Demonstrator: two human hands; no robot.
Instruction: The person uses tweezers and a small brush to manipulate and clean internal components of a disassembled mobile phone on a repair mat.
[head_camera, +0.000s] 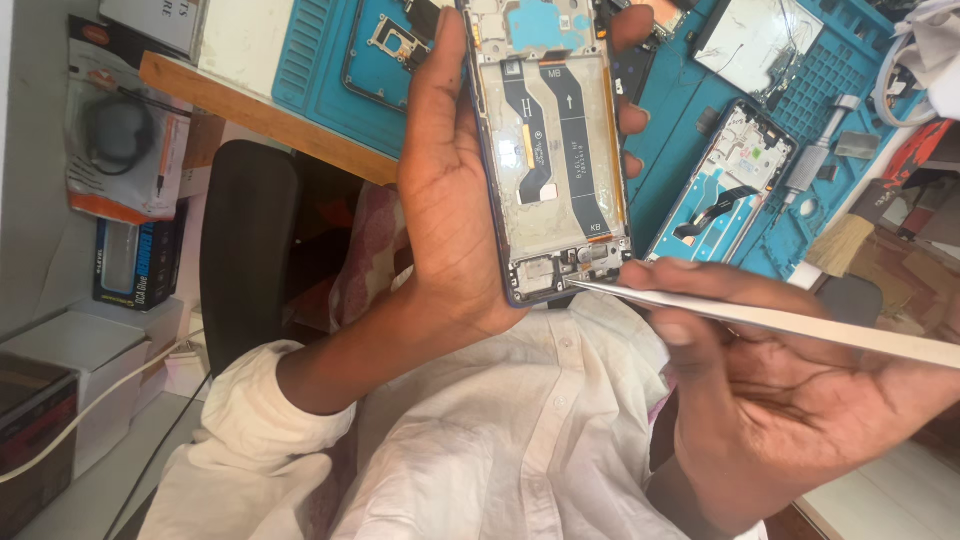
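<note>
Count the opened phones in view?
3. One in the left hand: opened phone. One on the blue mat at right. One at the top edge. More may be hidden.

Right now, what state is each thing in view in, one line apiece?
Opened phone: back cover off, flex cables exposed, held upright.
Left hand: grip closed around the opened phone.
Tweezers: tip touching the phone's bottom edge.
Right hand: grip closed on the tweezers.
Second phone frame: open, lying flat on the blue mat.
Cracked screen panel: lying on the mat.
Brush: lying at the mat's edge.
</note>
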